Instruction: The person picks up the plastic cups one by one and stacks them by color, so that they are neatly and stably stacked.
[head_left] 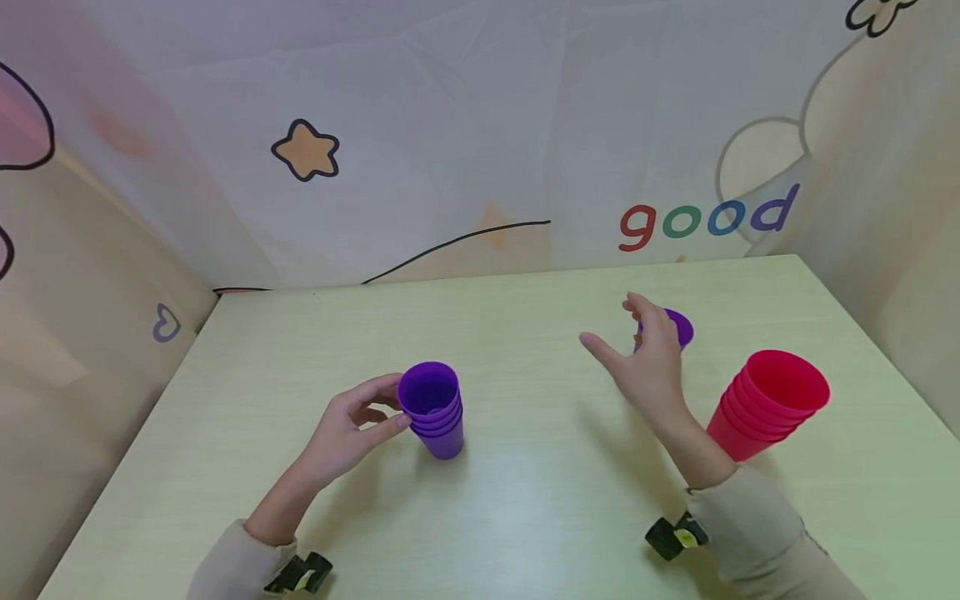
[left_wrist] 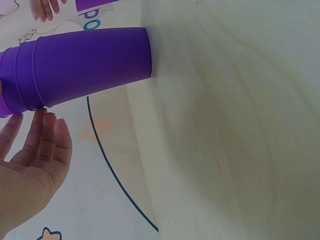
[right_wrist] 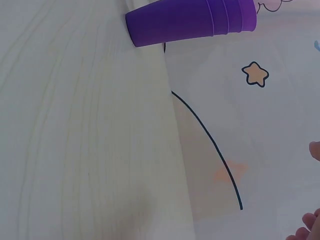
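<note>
A stack of several purple cups [head_left: 442,437] stands upright on the table left of the middle. My left hand [head_left: 351,429] holds it near the rims, with the thumb on the near side and the index finger on the far side. The left wrist view shows fingertips [left_wrist: 37,112] against the ridged rims of the stack [left_wrist: 95,62]. Farther right, my right hand [head_left: 648,358] is raised with thumb and fingers spread apart, holding nothing. Behind it is another purple cup [head_left: 682,327], mostly hidden by the hand. In the right wrist view, only some fingertips [right_wrist: 310,220] appear.
Several nested red cups [head_left: 757,408] stand beside my right forearm on the pale wooden table [head_left: 540,500]. A printed cloth [head_left: 450,150] with a star and the word "good" rises behind the table's back edge, and more cloth flanks both sides.
</note>
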